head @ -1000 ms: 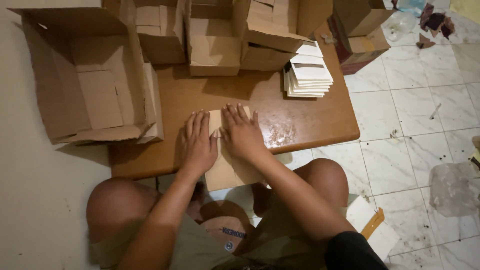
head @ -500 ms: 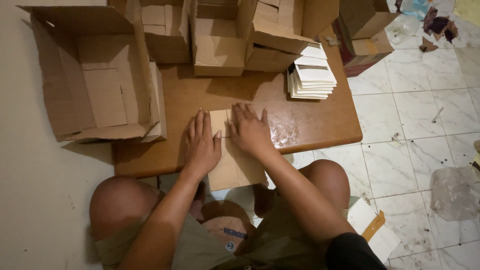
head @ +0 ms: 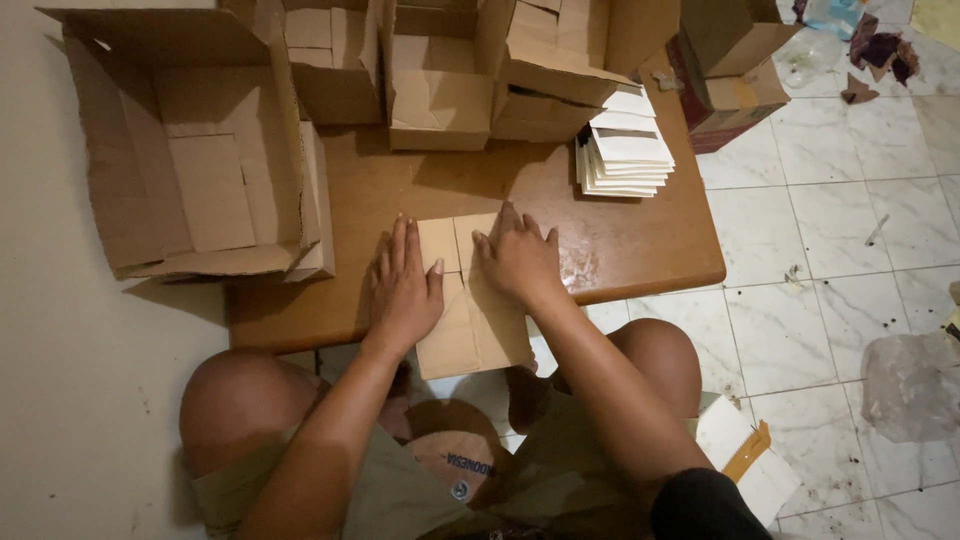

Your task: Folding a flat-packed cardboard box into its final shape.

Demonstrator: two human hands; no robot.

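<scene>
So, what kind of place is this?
Probably a home workspace for folding boxes: a low wooden table on a tiled floor, open cardboard boxes, and stacked flat white sheets.

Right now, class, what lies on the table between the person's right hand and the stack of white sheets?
In the head view, only bare brown table, with a glossy patch, lies between the right hand and the white sheets.

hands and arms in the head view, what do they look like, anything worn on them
Both arms are bare from wrist to upper arm, with no sleeves over the forearms. The left hand and right hand wear no gloves, and no rings, watch or bracelet show. A dark sleeve edge appears at the right upper arm near the frame's bottom.
</scene>
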